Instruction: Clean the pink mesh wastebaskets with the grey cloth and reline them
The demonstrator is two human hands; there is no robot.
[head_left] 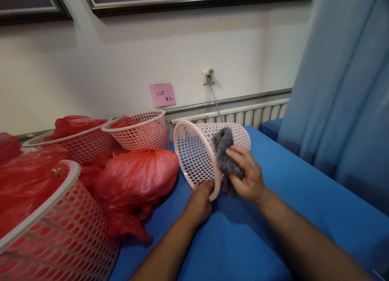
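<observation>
On the blue table (pixel 304 200), near its middle, a pink basket (pixel 197 155) with a perforated wall lies on its side, its open mouth turned toward the left and toward the camera. The left hand (pixel 199 204) is curled around the lower part of the rim, fingers closed on it. The right hand (pixel 247 175) is closed around a grey cloth (pixel 223 149) and presses it against the outside of the basket's wall, just behind the rim.

Just left of the basket a stuffed red plastic bag (pixel 136 175) lies on the table, close to the rim; whether they touch I cannot tell. Behind the bag stand 2 upright baskets, a smaller one (pixel 142 131) and a wider one (pixel 82 141), both with red plastic inside. A large basket (pixel 60 232) lined with red plastic fills the near left corner.

On the wall behind hang a pink note (pixel 162 94) and a socket (pixel 208 76) with a cord running down. A blue curtain (pixel 343 90) hangs at the right
</observation>
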